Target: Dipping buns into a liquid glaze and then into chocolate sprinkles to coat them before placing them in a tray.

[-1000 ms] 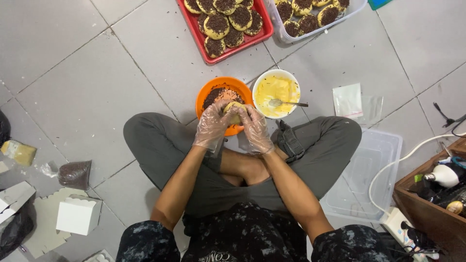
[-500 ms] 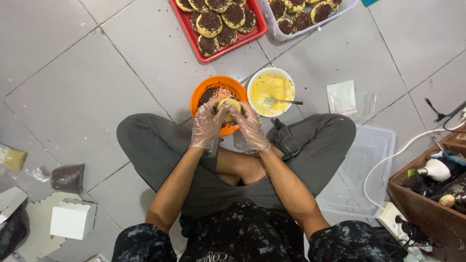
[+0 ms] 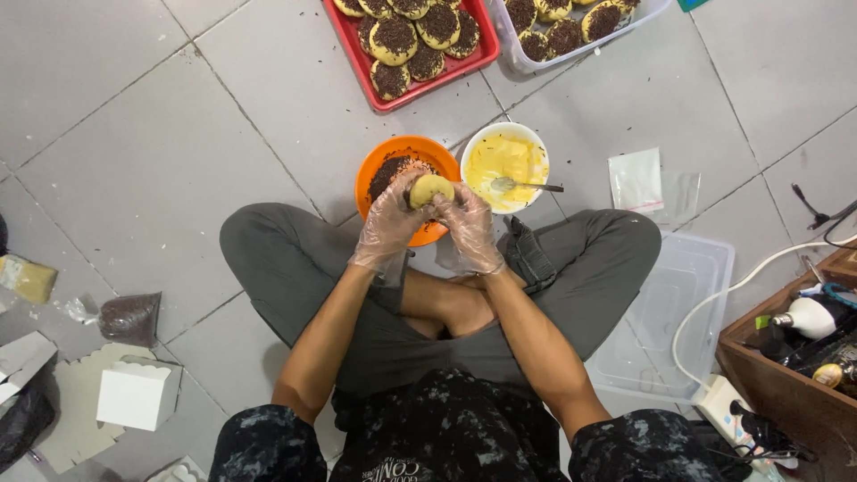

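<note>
A round, pale yellow bun (image 3: 430, 189) is gripped between the gloved left hand (image 3: 391, 221) and right hand (image 3: 468, 225), above the orange bowl (image 3: 379, 161) of chocolate sprinkles. Right of it, a white bowl (image 3: 505, 158) holds yellow cream and a spoon (image 3: 522, 186); farther off, a red tray (image 3: 412, 37) carries sprinkle-topped buns.

- Floor (image 3: 161, 161) of large pale grey tiles, laid at a slant to the view, with thin dark grout lines.
- Brown wooden crate (image 3: 759, 375) at the right edge.
- Even, soft light; faint shadows.
</note>
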